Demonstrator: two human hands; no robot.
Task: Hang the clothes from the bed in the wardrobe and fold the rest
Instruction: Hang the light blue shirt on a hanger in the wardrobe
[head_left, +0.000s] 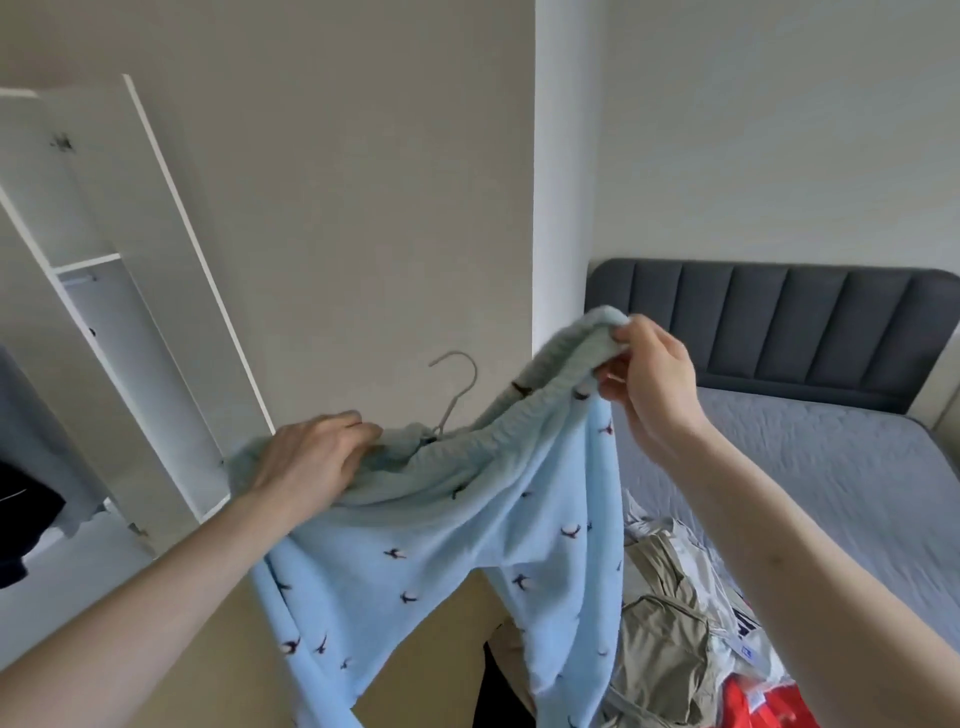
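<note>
Soft, even daylight fills the room with only faint shadows and no glare, the wide lens bends the wardrobe (130, 312) and wall edges toward the frame's rim, and the whole picture looks slightly soft and smeared

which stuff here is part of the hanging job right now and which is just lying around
In use: light blue bird-print garment, gripped by the left hand and pinched at the waistband by the right hand; metal hanger; open wardrobe.

Lying about: khaki clothes, red item and white fabric on the bed.
</note>
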